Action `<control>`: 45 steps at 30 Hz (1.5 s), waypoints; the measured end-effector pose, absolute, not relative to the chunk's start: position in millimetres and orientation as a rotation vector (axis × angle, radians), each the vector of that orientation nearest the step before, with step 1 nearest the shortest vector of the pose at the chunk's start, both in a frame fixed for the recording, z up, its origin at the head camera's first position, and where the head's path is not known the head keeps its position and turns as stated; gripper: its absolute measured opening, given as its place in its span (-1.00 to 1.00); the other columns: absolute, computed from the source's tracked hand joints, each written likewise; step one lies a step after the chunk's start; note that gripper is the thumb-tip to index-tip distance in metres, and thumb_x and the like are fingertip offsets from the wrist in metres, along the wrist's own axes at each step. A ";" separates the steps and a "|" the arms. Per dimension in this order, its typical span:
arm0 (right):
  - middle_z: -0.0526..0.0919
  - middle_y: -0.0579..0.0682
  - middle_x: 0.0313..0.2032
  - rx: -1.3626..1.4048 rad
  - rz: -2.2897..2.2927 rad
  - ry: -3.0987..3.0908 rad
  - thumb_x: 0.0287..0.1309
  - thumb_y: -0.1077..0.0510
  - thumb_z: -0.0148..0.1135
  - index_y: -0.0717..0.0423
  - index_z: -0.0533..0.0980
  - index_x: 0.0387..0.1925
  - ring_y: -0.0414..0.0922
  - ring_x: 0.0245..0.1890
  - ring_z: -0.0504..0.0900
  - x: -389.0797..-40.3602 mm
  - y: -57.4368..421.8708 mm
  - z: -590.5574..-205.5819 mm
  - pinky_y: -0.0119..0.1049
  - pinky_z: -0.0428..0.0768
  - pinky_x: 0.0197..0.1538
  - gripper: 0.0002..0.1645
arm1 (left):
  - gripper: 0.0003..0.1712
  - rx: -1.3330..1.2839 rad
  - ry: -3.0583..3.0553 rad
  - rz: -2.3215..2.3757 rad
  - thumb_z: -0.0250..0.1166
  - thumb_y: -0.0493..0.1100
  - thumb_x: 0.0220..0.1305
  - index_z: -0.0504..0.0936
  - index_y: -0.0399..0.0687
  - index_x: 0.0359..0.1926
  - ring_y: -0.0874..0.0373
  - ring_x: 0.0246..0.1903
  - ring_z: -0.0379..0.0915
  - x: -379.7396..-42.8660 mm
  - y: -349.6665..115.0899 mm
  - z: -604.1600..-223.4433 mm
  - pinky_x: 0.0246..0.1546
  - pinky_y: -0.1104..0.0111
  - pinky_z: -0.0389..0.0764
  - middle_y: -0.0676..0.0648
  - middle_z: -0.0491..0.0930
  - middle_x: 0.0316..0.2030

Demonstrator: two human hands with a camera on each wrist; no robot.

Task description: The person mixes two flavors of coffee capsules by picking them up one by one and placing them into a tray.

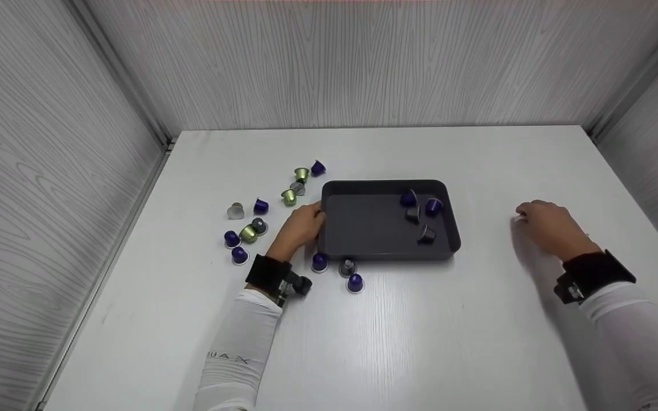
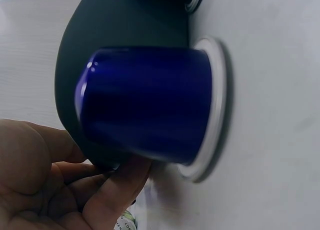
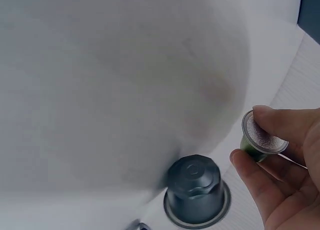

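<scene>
A dark grey rectangular tray (image 1: pixel 374 228) lies on the table with several purple and dark coffee capsules in its right half. At its left wall, my left hand (image 1: pixel 303 224) grips the rim between thumb and fingers. A purple capsule (image 2: pixel 145 102) stands on its rim close to the left wrist camera, in front of that hand. Off to the right, away from the tray, is my right hand (image 1: pixel 552 228). In the right wrist view it pinches a green coffee capsule (image 3: pixel 260 140), foil lid towards the camera. A dark capsule (image 3: pixel 195 190) stands beside it.
Left of the tray lie several loose capsules, green (image 1: pixel 248 233), purple (image 1: pixel 261 206) and grey (image 1: pixel 259 226). A purple one (image 1: pixel 355 282) and a grey one (image 1: pixel 348 267) stand by the tray's front edge. Wood-grain panels (image 1: pixel 363 63) enclose the table's back and sides.
</scene>
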State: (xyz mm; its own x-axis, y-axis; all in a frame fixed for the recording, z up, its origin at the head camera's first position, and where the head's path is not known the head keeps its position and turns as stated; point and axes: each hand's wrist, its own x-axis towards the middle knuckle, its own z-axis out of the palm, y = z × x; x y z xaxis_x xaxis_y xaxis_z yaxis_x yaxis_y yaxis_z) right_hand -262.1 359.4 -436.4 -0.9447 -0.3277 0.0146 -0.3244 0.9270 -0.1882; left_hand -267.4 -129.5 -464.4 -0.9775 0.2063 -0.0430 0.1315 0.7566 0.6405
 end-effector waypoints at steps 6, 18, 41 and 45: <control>0.58 0.43 -0.06 -0.515 -0.346 3.086 0.29 0.28 0.12 0.49 0.50 0.04 0.36 -0.02 0.53 -264.5 347.4 -431.1 0.21 0.46 0.03 -0.62 | -0.51 0.237 2.812 1.022 -0.08 -0.18 0.50 0.39 -0.17 0.37 -0.06 -0.12 0.50 -268.0 -129.0 -464.1 0.02 0.12 0.46 -0.22 0.57 0.07; 0.63 0.33 -0.12 -0.602 -0.413 3.077 0.26 0.28 0.17 0.42 0.53 0.03 0.27 -0.08 0.59 -265.1 325.3 -422.0 0.17 0.49 -0.02 -0.65 | -0.51 0.247 2.836 1.003 -0.06 -0.19 0.48 0.41 -0.17 0.35 -0.08 -0.21 0.53 -267.9 -129.3 -464.9 -0.08 0.12 0.49 -0.24 0.60 -0.02; 0.69 0.18 -0.10 -0.574 -0.708 2.991 0.33 0.05 0.20 0.23 0.56 0.05 0.14 -0.08 0.65 -263.1 275.2 -395.4 0.08 0.55 -0.06 -0.60 | -0.52 0.218 2.823 0.984 -0.06 -0.18 0.50 0.40 -0.18 0.36 -0.06 -0.12 0.50 -267.3 -128.8 -463.7 0.03 0.10 0.46 -0.23 0.57 0.08; 0.60 0.18 -0.01 -0.597 -0.761 2.965 0.32 0.06 0.23 0.27 0.55 0.07 0.16 -0.02 0.63 -264.4 265.1 -392.7 0.07 0.56 -0.02 -0.58 | -0.52 0.212 2.818 0.983 -0.07 -0.17 0.50 0.41 -0.19 0.35 -0.06 -0.11 0.50 -267.2 -127.9 -462.4 0.04 0.11 0.45 -0.23 0.57 0.08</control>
State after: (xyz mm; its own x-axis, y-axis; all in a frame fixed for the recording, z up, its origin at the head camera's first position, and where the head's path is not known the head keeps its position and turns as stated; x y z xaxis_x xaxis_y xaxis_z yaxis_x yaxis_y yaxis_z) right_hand -264.4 265.1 -392.7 -0.9265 -0.3694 0.0719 -0.3583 0.8077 -0.4682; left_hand -267.2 -127.9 -462.4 -0.9789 0.1816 -0.0939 0.0838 0.7752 0.6261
